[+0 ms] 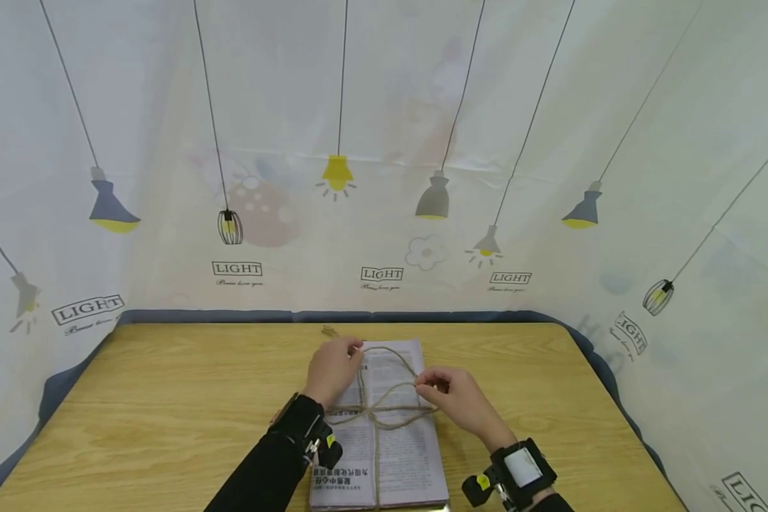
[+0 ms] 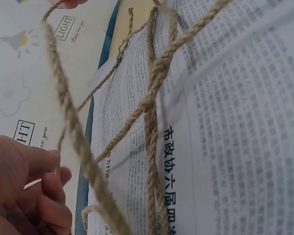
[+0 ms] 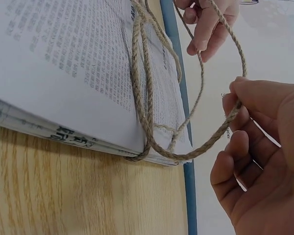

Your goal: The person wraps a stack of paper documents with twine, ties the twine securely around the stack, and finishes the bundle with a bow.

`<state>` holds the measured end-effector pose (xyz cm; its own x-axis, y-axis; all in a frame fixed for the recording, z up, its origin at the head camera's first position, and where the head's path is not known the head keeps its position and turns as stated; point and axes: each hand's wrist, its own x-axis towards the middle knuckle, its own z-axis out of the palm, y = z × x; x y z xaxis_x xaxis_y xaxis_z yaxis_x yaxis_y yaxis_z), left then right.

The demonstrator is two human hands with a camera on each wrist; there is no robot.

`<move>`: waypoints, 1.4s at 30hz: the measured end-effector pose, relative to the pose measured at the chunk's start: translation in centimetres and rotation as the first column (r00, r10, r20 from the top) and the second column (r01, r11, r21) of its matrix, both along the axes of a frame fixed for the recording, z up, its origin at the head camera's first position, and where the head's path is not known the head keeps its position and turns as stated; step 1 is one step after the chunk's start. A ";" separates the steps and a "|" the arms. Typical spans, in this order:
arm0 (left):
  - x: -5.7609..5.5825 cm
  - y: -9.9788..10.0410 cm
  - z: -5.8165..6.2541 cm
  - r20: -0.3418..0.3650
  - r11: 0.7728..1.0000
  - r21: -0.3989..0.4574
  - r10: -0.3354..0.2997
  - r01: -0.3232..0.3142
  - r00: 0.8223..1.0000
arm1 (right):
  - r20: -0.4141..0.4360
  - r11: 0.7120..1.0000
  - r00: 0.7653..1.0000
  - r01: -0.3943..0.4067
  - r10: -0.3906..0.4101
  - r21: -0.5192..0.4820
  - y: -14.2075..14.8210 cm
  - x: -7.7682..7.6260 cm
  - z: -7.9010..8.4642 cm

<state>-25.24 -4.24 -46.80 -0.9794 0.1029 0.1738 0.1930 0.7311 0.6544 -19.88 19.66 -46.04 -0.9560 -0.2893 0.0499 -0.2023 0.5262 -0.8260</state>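
Twine (image 1: pixel 371 411) is pinched between thumb and fingertips in the right hand (image 1: pixel 457 400), a narrow grip, and the left hand (image 1: pixel 334 370) pinches another stretch of it just as closely. Between the two hands the cord bows in a loose loop, lifted off the paper. Below, it lies crossed about a stack of printed papers (image 1: pixel 411 462), one line running lengthwise and others across, meeting near the middle. A frayed end pokes out past the left hand, close to the table's far edge. That hand hides the stack's far left corner, and a black sleeve (image 1: pixel 259 462) comes up beside its left edge.

The left hand reaches in from the lower left, back upward, fingers bent toward the stack. The right hand comes from the lower right, over the stack's right edge, its spare fingers loosely curled. Black bands with small cameras circle both wrists. The wooden table (image 1: pixel 185 398) spreads around, and behind it hangs a pale cloth (image 1: pixel 397 92) printed with lamps and the word LIGHT.
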 end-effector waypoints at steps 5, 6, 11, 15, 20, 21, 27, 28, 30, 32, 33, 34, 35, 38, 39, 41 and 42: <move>0.0 -0.5 -0.1 -0.043 1.000 -0.012 -0.026 0.025 0.999 | -0.002 0.999 1.000 0.023 -0.023 0.023 0.0 0.0 0.0; 0.1 -0.6 0.0 -0.056 0.999 -0.009 -0.034 0.033 0.998 | -0.002 0.999 0.999 0.032 -0.032 0.032 0.0 -0.1 0.0; 1.2 -1.1 0.7 -0.113 0.985 -0.060 -0.165 0.159 0.980 | -0.015 0.992 0.995 0.101 -0.100 0.075 0.1 -0.2 -0.1; 2.4 -1.4 1.6 -0.056 0.929 -0.111 -0.359 0.352 0.932 | -0.057 0.984 0.988 0.148 -0.143 0.099 0.3 -0.3 -0.2; 3.6 -1.3 2.5 0.040 0.863 -0.191 -0.469 0.468 0.882 | -0.092 0.978 0.981 0.180 -0.170 0.103 0.3 -0.3 -0.1; 3.8 -1.3 2.5 0.048 0.857 -0.208 -0.472 0.471 0.880 | -0.096 0.978 0.980 0.182 -0.172 0.101 0.3 -0.3 -0.1; 4.3 -1.3 2.1 0.053 0.859 -0.230 -0.459 0.458 0.887 | -0.110 0.976 0.976 0.198 -0.188 0.087 0.0 -0.3 0.0; 4.3 -1.2 2.0 0.050 0.863 -0.225 -0.453 0.452 0.890 | -0.114 0.976 0.975 0.201 -0.191 0.088 -0.1 -0.3 0.0; 4.3 -1.1 1.7 0.043 0.874 -0.213 -0.439 0.438 0.897 | -0.135 0.975 0.973 0.202 -0.189 0.091 -0.1 -0.2 0.1; 4.3 -1.0 1.6 0.041 0.885 -0.195 -0.423 0.423 0.905 | -0.172 0.971 0.967 0.209 -0.188 0.113 -0.3 -0.1 0.0; 4.3 -1.0 1.5 0.041 0.889 -0.185 -0.418 0.418 0.907 | -0.194 0.968 0.962 0.218 -0.191 0.128 -0.4 0.0 0.1; 4.3 -0.9 1.4 0.044 0.894 -0.173 -0.411 0.413 0.910 | -0.221 0.961 0.955 0.232 -0.197 0.149 -0.6 0.1 0.1; 4.2 -0.8 1.4 0.047 0.899 -0.159 -0.406 0.408 0.913 | -0.251 0.954 0.947 0.247 -0.201 0.168 -0.8 0.2 0.2; 4.1 -0.6 1.2 0.050 0.908 -0.125 -0.396 0.399 0.917 | -0.309 0.937 0.930 0.273 -0.199 0.218 -1.7 0.8 0.7; 4.0 -0.5 1.1 0.044 0.910 -0.119 -0.394 0.397 0.918 | -0.321 0.932 0.929 0.268 -0.184 0.245 -2.2 1.1 0.9; 3.9 -0.4 1.1 0.030 0.915 -0.114 -0.385 0.386 0.922 | -0.316 0.921 0.938 0.241 -0.141 0.307 -3.1 1.5 1.1; 3.9 -0.3 1.1 0.020 0.918 -0.112 -0.382 0.381 0.924 | -0.305 0.911 0.944 0.233 -0.127 0.342 -3.6 1.7 1.1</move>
<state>-21.35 -4.57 -45.69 -0.8616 0.4876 0.1412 0.4730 0.6702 0.5720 -18.21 16.01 -44.91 -0.9579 -0.1620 0.2369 -0.2621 0.8298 -0.4927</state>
